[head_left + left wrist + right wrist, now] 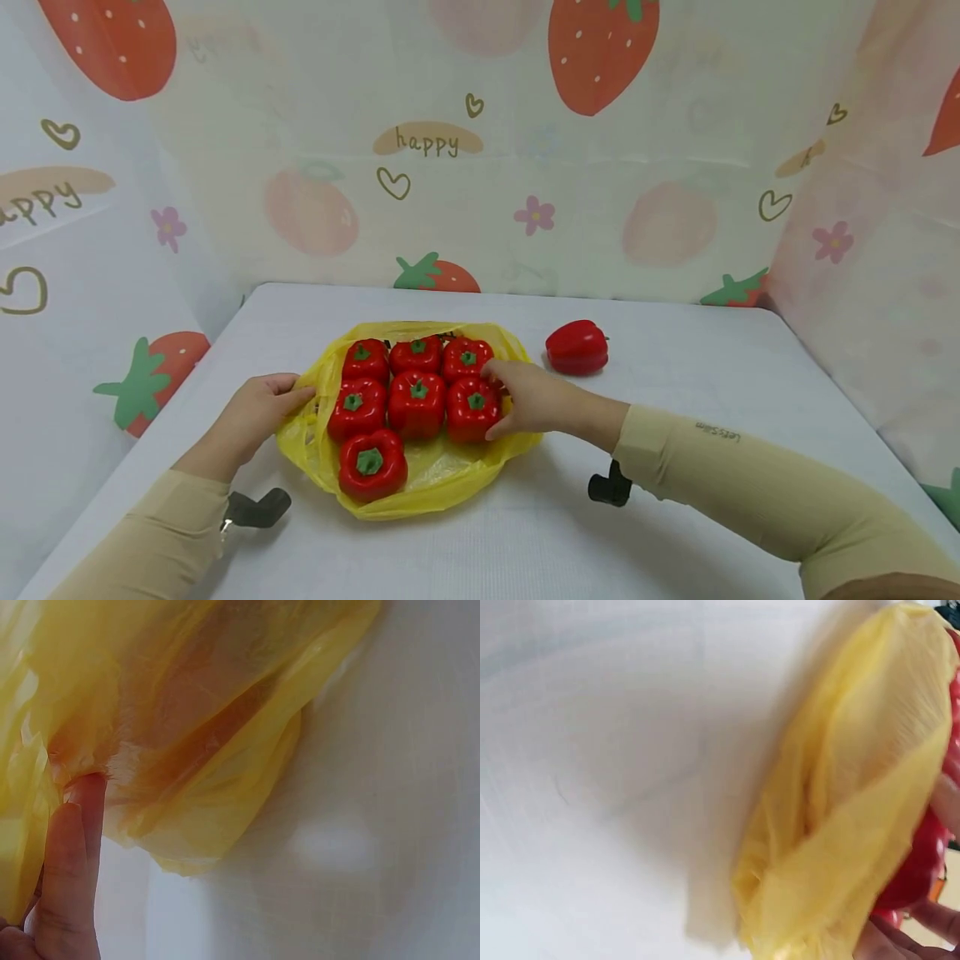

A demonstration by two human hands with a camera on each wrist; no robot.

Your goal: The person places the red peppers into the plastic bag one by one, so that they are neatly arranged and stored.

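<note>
A yellow plastic bag (pixel 442 492) lies spread on the table with several red bell peppers on it, each with a green stem end. Its left edge is pinched between the thumb and fingers of my left hand (pixel 255 417); in the left wrist view, a finger (pixel 66 862) presses against the yellow film. My right hand (pixel 536 400) reaches over the bag's right edge and grips the rightmost pepper (pixel 472 412) of the middle row, thumb at the near side and fingers at the far side. At the front left sits one pepper (pixel 372 467) by itself.
One more red bell pepper (pixel 577 347) lies on its side outside the bag, at the back right of the white table (pixel 697 358). Behind the table hangs a cloth (pixel 480 208) printed with fruit, hearts and flowers. Dark wrist mounts (pixel 258 508) stick out below both forearms.
</note>
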